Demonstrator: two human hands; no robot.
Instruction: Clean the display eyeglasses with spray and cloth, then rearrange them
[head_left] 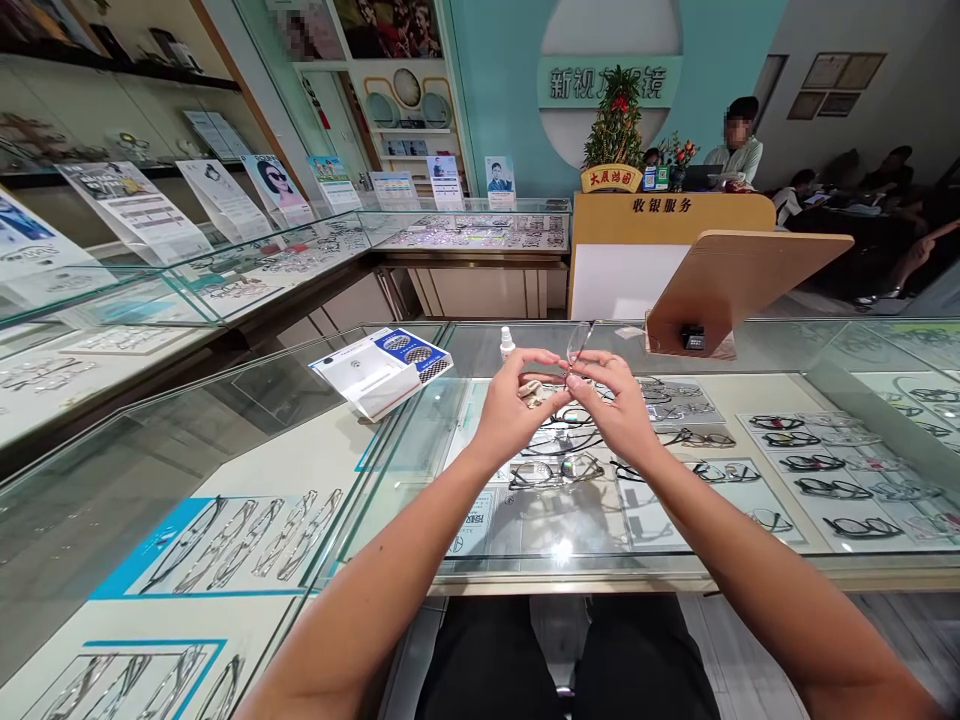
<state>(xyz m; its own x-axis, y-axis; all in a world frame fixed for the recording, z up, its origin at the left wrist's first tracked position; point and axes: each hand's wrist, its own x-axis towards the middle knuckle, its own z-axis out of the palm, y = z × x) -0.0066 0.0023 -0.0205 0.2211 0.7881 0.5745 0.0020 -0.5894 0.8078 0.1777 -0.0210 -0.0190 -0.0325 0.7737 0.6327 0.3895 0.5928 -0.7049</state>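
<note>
Your right grip (pixel 611 405) is clenched at the fingertips on a pair of clear-lensed eyeglasses (pixel 578 345), held up in the air and tilted above the glass display counter (pixel 570 575). Your left grip (pixel 510 405) curls in just beside the eyeglasses, with its fingertips (pixel 551 362) close to the right hand's. From this view you cannot tell whether it bears any of the weight.

Keep your contact on the frame and away from the lens faces, so that you leave no prints. Share the pressure evenly between both hands, as so thin a frame could twist under a one-sided pinch.

Just left of the eyeglasses, a small white dropper bottle (pixel 508 343) stands on the counter. Further left of them lies an opened white and blue box (pixel 381 372). To their right, a tilted wooden stand (pixel 739 285) rises. Below them, under the glass, rows of dark-framed spectacles (pixel 555 472) lie on display.
</note>
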